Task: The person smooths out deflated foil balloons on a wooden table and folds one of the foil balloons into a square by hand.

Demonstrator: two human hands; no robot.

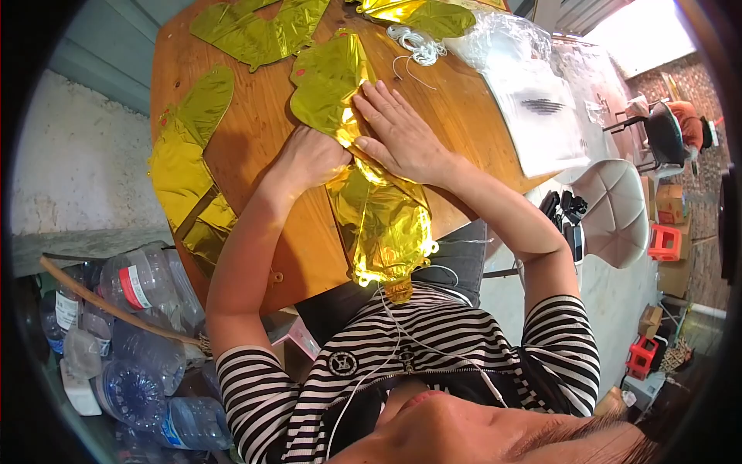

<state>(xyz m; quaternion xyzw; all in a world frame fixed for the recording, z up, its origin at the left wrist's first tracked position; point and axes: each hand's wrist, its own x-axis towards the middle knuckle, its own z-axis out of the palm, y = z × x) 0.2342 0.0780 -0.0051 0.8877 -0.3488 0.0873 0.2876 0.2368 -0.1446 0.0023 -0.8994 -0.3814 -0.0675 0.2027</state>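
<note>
A shiny gold foil balloon (386, 220), flat and creased, runs from the middle of the table down over its near edge toward my lap. My left hand (309, 158) is closed on its middle, the fingertips hidden by the foil. Flat on the same balloon, with fingers stretched out, lies my right hand (403, 133). Beyond the hands, the balloon's upper part spreads over the wood with small red marks near its edge. Tabs show along its lower end by my shirt.
More flat gold foil balloons lie on the wooden table (255, 147), including a left one (182, 174) and a far one (259, 35). White string (417, 45) and clear plastic bags (533, 104) sit at the far right. Plastic bottles (139, 282) crowd the lower left; a pale chair (614, 213) stands right.
</note>
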